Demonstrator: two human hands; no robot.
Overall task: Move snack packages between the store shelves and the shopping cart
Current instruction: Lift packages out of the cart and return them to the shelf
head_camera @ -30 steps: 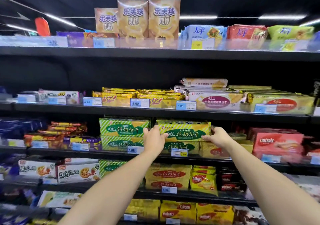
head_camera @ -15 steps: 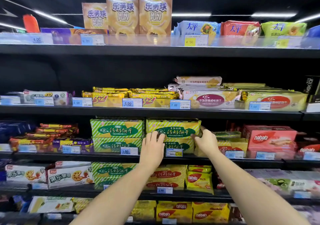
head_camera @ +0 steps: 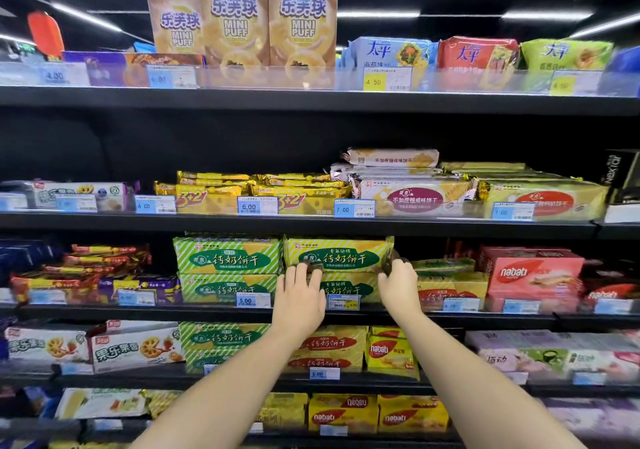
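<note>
Ok so, starting off to the left of the left hand: a twin stack of green-striped biscuit packs (head_camera: 227, 258) is sitting on the shelf (head_camera: 207, 311), and nothing is touching it. Then the left hand (head_camera: 300, 298) is reaching up with its fingers (head_camera: 304, 272) straight and flat, pressing against the lower left front of the top green-striped pack (head_camera: 337, 254). It isn't wrapping round anything as far as I can see, though the tips are blurry. That top pack is lying on the same shelf, right between the two hands. It's sitting on an identical lower pack (head_camera: 349, 289), above the price tag (head_camera: 343, 301) that's peeking out between the wrists. The right hand (head_camera: 398, 284) is doing the real work: its fingers are curling round the right end of the top pack and grasping it. Further right of that hand, yellow packs (head_camera: 450, 289) and a red Nabati box (head_camera: 530, 275) are sitting untouched.

My read is that this is the pick-off-the-shelf step, and it's barely getting going, since the pack is resting fully on its stack. No cart is showing anywhere. The next move is probably going to need the left hand closing on its end too. After that it's sliding the pack straight out toward the body, keeping it level so it isn't dragging the lower one or snagging the shelf above.
</note>
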